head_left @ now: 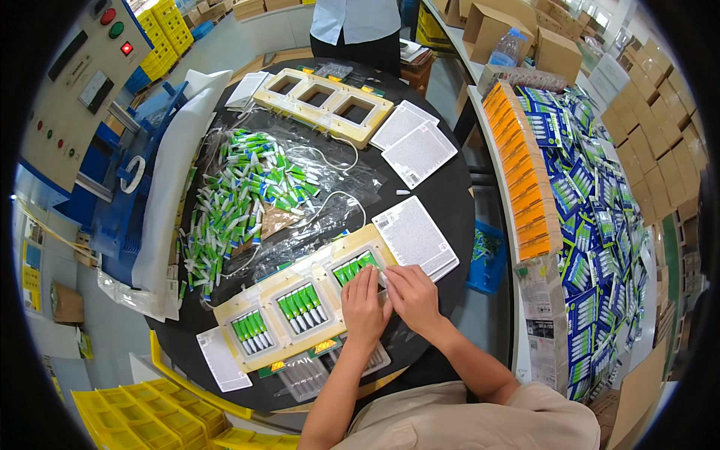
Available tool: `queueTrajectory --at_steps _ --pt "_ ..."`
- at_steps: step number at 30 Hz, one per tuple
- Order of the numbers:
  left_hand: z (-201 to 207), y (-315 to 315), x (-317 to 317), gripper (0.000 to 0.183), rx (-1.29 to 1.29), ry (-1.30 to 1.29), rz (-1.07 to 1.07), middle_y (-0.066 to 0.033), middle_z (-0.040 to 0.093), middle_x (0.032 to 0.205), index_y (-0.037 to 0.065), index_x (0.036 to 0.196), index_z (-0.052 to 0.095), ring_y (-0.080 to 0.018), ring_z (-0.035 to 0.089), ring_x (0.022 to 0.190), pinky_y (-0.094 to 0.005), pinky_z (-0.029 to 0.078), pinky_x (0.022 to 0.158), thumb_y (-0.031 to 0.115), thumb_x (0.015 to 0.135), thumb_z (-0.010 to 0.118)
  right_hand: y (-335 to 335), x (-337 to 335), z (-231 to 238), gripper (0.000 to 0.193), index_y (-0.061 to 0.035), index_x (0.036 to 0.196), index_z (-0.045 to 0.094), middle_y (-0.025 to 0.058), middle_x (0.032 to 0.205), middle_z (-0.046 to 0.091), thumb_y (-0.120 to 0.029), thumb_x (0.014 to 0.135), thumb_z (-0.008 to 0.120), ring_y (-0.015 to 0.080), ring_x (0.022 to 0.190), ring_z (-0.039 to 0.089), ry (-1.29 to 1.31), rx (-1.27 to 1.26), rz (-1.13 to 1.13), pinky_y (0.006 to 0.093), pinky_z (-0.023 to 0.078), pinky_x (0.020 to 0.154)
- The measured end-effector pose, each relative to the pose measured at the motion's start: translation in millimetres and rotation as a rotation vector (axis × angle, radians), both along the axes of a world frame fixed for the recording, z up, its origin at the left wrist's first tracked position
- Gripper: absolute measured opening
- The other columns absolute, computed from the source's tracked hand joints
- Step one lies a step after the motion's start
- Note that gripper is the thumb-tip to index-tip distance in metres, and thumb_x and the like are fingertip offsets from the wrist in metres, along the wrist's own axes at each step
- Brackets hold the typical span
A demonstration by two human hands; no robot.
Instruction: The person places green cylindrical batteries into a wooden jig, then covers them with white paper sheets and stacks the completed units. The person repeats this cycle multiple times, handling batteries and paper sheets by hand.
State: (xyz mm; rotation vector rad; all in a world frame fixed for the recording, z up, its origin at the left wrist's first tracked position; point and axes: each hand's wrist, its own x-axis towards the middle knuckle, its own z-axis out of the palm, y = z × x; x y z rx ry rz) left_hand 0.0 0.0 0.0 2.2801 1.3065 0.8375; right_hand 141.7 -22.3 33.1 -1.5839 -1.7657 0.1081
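A cream frame (268,308) with three openings lies slanted on the near side of the black round table. Small green-and-white tubes stand in rows in its left opening (252,332), its middle opening (303,307) and its right opening (352,268). My left hand (365,309) is over the lower edge of the right opening, its fingers drawn together and bent down beside the tubes. Close against it, my right hand (412,298) has its fingers closed at the frame's right end. Something small and pale shows between the fingertips; what it is stays hidden.
Loose tubes (251,176) heap on clear plastic beyond the frame. A second frame (322,105) lies at the far side. Printed cards (416,236) sit at the right. Blister trays (306,375) lie nearest me. Packed cards (585,225) fill the right bench; a person (356,30) stands opposite.
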Motion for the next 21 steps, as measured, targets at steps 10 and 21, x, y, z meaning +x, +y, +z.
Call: queueTrajectory --at_steps 10,21 --pt "15 -4 -16 0.062 0.095 0.314 -0.046 -0.0101 0.046 0.157 0.005 0.149 0.049 -0.0297 0.036 0.150 -0.0567 0.018 0.124 0.032 0.095 0.065 12 -19 5 0.029 -0.0046 0.114 0.069 0.0086 0.100 0.061 -0.012 0.086 0.072 0.0286 0.093 0.062 -0.064 -0.167 -0.091 0.0403 0.054 0.078" --pt "27 2 -18 0.072 -0.009 0.402 -0.106 -0.0071 0.039 0.163 0.011 0.155 0.042 -0.0265 0.033 0.151 -0.0557 0.018 0.125 0.048 0.097 0.061 3 -1 13 0.025 0.0005 0.107 0.071 0.0118 0.098 0.066 0.002 0.082 0.072 0.0300 0.088 0.066 -0.006 0.060 -0.029 0.0380 0.055 0.072"
